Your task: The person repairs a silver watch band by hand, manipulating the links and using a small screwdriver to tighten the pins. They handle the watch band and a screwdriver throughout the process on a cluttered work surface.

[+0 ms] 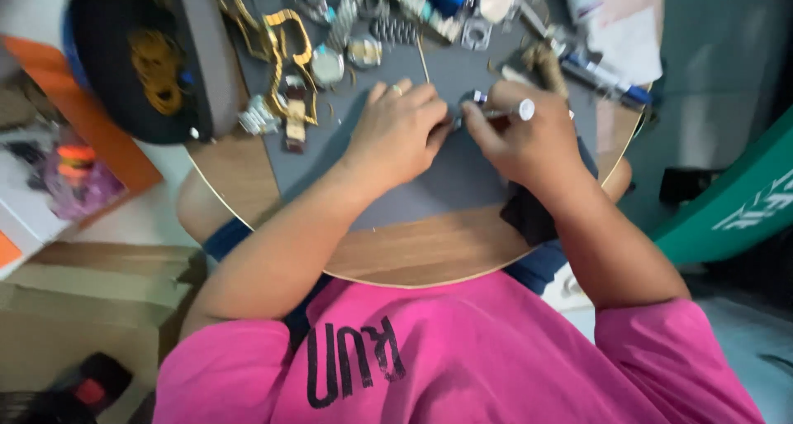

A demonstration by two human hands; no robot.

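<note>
1. A small metal watch part is sitting on the grey mat, right between the two hands near the middle of the round wooden table. It is mostly hidden by fingers, so its exact shape is hard to tell.
2. The left hand is curling over the part from the left, its fingertips closing on it and pinning it to the mat. A ring is showing on one finger.
3. The right hand is gripping a thin tool with a white round end, closed around it, with the tip pointing left into the part.
4. Judging from this, the work in hand is fine prying or pressing on the part. Doing it well probably means keeping the left fingers pressing firmly so the piece is not sliding, holding the tool low and steady, and keeping both wrists resting on the mat for control.
5. Just beyond the hands, several watches and bracelets are lying scattered: a gold watch band, silver watch cases, and a silver link bracelet.
6. Farther out, a dark bowl holding a gold coil is sitting at the table's far left edge, and a blue-capped pen is lying at the far right.
</note>
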